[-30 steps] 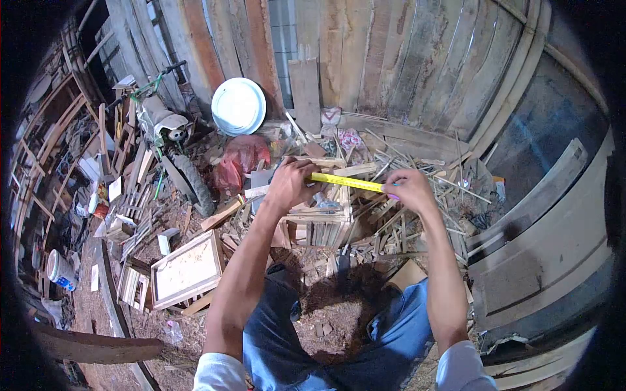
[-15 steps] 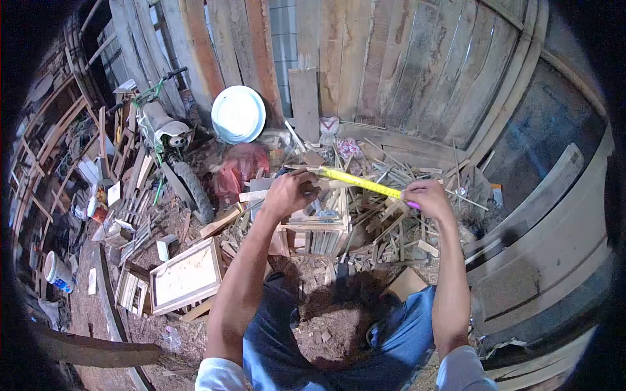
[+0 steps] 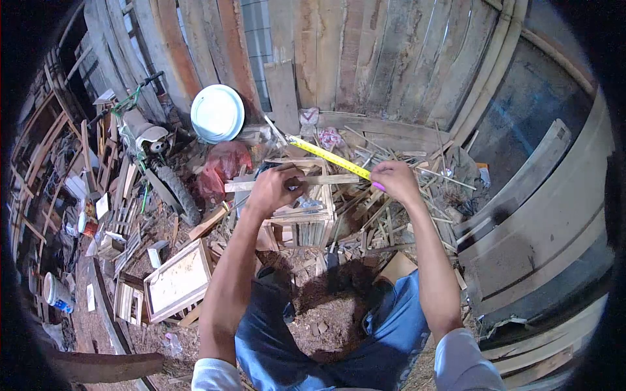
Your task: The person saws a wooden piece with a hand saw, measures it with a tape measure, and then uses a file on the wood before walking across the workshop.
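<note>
- Far left: framed panel (image 3: 177, 280) lies tilted on the littered ground (image 3: 85, 326).
- Beside it, higher up: red bag (image 3: 223, 171).
- Our left hand (image 3: 277, 189): fingers curled, thumb near forefinger; pale strip (image 3: 242, 186) crosses there, grip on it we cannot tell.
- Just below: wooden frames (image 3: 303, 228).
- Yellow tape (image 3: 332, 158) slants above the frames, upper end apart from our left hand.
- Our right hand (image 3: 396, 179): fingers closed, pinching the tape's lower end.

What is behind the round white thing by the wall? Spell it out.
Upright wall boards show past the upper edge of the round white thing. Its face covers whatever is directly behind it, so that cannot be seen.
</note>
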A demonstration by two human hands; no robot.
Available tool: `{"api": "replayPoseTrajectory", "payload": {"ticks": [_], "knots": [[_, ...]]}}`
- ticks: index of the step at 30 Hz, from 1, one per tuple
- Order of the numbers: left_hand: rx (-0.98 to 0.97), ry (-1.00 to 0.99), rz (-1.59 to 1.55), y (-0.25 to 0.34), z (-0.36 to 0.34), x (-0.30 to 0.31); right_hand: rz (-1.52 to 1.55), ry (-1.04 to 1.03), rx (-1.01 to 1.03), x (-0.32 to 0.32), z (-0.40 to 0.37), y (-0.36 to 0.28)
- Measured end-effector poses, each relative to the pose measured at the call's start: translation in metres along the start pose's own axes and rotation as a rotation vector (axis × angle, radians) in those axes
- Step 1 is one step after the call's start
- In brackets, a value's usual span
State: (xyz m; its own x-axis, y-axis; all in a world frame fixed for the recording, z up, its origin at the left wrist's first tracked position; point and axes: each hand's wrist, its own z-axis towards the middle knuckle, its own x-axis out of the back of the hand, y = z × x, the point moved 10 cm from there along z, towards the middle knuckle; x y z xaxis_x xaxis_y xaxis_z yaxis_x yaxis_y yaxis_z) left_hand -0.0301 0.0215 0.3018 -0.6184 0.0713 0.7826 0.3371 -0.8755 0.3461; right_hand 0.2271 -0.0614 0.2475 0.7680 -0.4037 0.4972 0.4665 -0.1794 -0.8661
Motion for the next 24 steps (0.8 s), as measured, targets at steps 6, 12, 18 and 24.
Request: {"api": "replayPoseTrajectory", "payload": {"ticks": [6, 12, 18, 24], "knots": [[-0.020, -0.015, -0.037, -0.006, -0.001, -0.001, -0.049, 0.065, 0.084, 0.000, 0.002, -0.007], [0.005, -0.019, -0.009, -0.005, -0.001, -0.003, 0.012, 0.022, 0.059, -0.006, 0.002, -0.004], [-0.013, 0.026, 0.016, -0.005, -0.001, -0.006, -0.136, -0.018, 0.090, -0.011, -0.007, -0.019], [0.181, -0.050, -0.225, -0.021, 0.000, -0.009, -0.251, 0.085, 0.294, -0.006, -0.011, -0.035]]}}
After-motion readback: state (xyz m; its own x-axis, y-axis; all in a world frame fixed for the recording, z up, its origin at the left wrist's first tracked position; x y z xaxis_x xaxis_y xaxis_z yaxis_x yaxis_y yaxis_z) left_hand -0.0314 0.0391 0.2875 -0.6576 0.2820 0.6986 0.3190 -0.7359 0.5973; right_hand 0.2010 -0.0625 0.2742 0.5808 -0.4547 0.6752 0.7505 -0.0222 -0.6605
